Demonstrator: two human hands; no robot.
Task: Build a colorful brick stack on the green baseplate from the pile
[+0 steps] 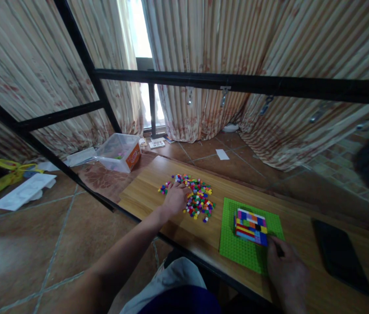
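Seen from above at a wooden table, a person's right hand rests nearest the camera on the near corner of a green baseplate, its fingers curled against the plate just beside a multicoloured block structure; whether the fingers pinch anything cannot be told, as a dark shape at the fingertips is too small to make out. The structure, built in stacked rows of red, yellow, blue, pink and purple bricks, stands on the plate toward its right side. To the right of the plate, a dark flat device lies on the tabletop, well apart from the hand. Farther along the table, the left hand reaches out at the end of an extended bare arm and lies palm down on the left edge of a loose pile of small coloured bricks, fingers spread lightly over the pieces rather than closed around any. Beyond the table, on the tiled floor, a clear plastic storage box with an orange label sits beside scattered papers, and striped curtains hang behind a black metal frame.
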